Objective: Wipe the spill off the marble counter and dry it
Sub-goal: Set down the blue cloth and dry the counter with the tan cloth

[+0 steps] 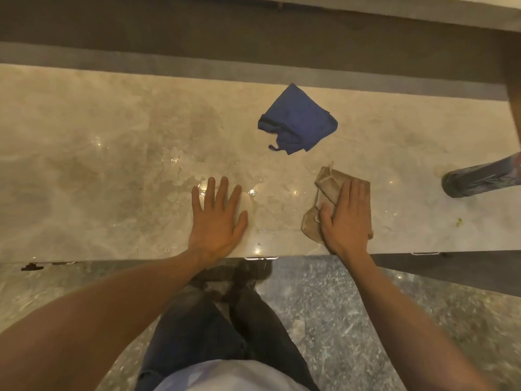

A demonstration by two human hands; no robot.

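Two bare hands are resting on the marble counter (84,153), which is running wide across the view, pale beige with grey veining, glossy under small light glints. Behind it a grey ledge and a dark brown wall band are running along the far edge. Below the near edge, speckled grey floor (366,320) is showing, with the person's dark trousers (214,325) and a light shirt hem at the bottom. The spill (180,170) is sitting as a wet, blotchy sheen of puddles and droplets near the counter middle, just beyond and around the left fingertips, well left of the right hand. Left hand (217,221) is lying flat, fingers straight and spread, palm down on the wet marble near the front edge, holding nothing. Right hand (348,218) is pressing flat on a crumpled tan cloth (328,182), fingers straight on top, thumb laid over a fold; cloth is sticking out past the fingers on the far side and left of the thumb. Blue cloth (297,119) is lying bunched and loose farther back, apart from both hands. Dark bottle-like object (479,179) is showing at the right edge, blurred. Small green speck (459,221) is sitting near the right front.
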